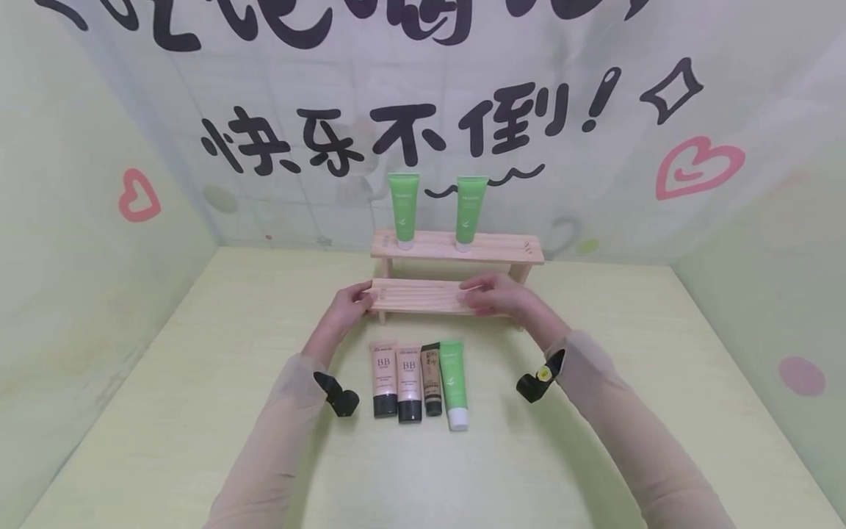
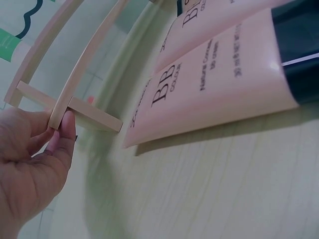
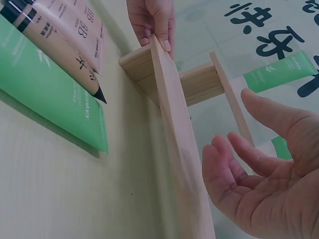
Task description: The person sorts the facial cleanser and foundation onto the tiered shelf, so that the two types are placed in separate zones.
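Note:
A two-tier wooden rack (image 1: 419, 297) stands at the back of the table. My left hand (image 1: 346, 305) pinches the left end of its lower board between thumb and fingers, as the left wrist view shows. Over the right part of that board is my right hand (image 1: 496, 292), its fingers loosely bent and holding nothing in the right wrist view. Two green tubes stand cap down on the upper board, one left (image 1: 405, 209), one right (image 1: 471, 209). In front of the rack lie two pink BB cream tubes (image 1: 396, 378), a slim brown tube (image 1: 432, 378) and a green tube (image 1: 454, 378).
Behind the rack rises a printed backdrop (image 1: 297, 206) with black lettering, and pale side walls flank the table (image 1: 198, 411). Black cameras are strapped on both wrists, the left one (image 1: 340, 397) close to the pink tubes.

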Action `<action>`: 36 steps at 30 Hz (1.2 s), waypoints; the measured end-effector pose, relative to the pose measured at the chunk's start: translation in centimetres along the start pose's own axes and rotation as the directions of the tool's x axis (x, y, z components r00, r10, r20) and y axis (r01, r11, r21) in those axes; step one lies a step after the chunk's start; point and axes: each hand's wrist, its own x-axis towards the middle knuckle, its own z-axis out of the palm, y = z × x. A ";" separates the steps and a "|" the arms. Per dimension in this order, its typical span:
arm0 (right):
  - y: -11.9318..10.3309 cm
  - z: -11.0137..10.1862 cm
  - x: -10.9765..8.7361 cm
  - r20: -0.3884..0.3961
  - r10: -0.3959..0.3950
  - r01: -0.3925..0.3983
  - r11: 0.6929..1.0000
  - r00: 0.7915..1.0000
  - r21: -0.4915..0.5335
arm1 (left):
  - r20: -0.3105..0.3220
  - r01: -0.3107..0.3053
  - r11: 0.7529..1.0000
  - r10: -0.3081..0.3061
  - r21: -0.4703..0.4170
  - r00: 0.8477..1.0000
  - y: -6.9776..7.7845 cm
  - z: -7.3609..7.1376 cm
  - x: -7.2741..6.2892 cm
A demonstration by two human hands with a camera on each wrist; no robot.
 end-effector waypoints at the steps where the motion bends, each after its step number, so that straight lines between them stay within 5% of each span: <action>1: 0.2 0.1 0.0 0.009 0.003 -0.003 1.000 1.000 -0.006 | 0.000 -0.004 1.000 0.004 0.002 1.000 0.0 0.0 0.0; 15: 1.7 1.1 -0.4 0.104 0.009 -0.010 1.000 0.995 0.012 | 0.012 0.002 0.999 -0.002 -0.048 1.000 0.0 0.0 -0.3; 28: 2.7 1.6 -1.0 0.195 0.043 -0.025 0.995 0.980 -0.096 | 0.012 -0.009 0.997 0.010 -0.071 1.000 -0.1 0.0 -0.1; 36: 3.2 2.4 -1.1 0.183 0.073 -0.054 0.993 0.980 -0.102 | 0.012 -0.007 0.997 0.008 -0.078 1.000 0.1 0.0 -0.2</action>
